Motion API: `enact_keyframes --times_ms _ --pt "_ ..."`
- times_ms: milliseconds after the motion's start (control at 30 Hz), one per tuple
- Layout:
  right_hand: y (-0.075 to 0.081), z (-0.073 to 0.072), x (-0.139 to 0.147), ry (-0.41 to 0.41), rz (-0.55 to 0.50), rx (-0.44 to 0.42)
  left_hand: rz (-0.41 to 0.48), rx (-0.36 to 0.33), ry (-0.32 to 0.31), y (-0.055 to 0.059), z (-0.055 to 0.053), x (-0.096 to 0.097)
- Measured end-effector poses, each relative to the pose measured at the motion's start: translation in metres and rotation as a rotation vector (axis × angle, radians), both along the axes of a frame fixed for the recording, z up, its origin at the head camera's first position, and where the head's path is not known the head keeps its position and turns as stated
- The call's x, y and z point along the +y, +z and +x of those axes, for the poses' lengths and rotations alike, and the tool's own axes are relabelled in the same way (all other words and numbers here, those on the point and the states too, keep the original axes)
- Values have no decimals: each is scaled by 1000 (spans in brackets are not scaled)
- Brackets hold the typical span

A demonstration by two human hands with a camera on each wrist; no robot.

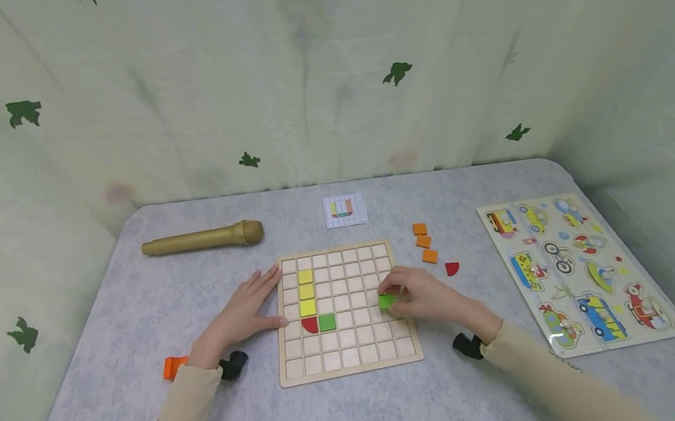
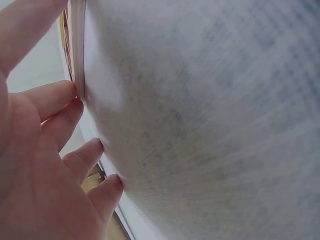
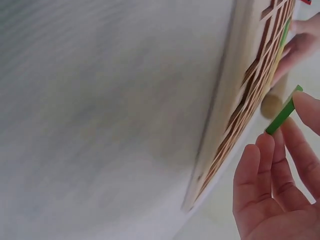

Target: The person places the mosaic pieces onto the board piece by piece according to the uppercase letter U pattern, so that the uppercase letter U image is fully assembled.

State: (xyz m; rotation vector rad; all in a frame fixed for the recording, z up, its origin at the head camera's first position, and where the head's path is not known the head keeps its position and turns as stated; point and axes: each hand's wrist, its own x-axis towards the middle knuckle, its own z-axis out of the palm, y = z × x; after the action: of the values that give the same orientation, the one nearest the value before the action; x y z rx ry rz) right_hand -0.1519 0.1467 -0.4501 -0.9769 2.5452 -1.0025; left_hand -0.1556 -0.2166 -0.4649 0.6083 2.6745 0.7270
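A wooden grid board (image 1: 352, 370) lies mid-table. In its left part sit a column of yellow square tiles (image 1: 306, 292), a red quarter-circle tile (image 1: 310, 325) under them and a green square tile (image 1: 327, 322) beside the red one. My right hand (image 1: 425, 295) pinches another green square tile (image 3: 283, 117) between thumb and fingers, over the board's right columns. In the right wrist view this tile is raised above the grid. My left hand (image 1: 247, 309) lies with spread fingers at the board's left edge, its thumb and fingertips (image 2: 70, 90) touching the rim.
Right of the board lie several orange square tiles (image 1: 424, 241) and a red quarter-circle tile (image 1: 452, 268). A small pattern card (image 1: 345, 210) is behind the board, with a gold toy microphone (image 1: 203, 239) at back left. A vehicle picture puzzle (image 1: 582, 273) covers the table's right side.
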Motion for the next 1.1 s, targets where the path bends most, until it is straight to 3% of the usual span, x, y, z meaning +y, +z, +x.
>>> enact_keyframes --times_ms 433,733,1100 --pt "4 5 -66 124 106 -3 5 -12 3 0 0 0" --pt "2 3 -78 136 189 58 4 -3 3 0 0 0" --pt "2 3 -80 140 176 39 0 -6 6 -1 -1 -1"
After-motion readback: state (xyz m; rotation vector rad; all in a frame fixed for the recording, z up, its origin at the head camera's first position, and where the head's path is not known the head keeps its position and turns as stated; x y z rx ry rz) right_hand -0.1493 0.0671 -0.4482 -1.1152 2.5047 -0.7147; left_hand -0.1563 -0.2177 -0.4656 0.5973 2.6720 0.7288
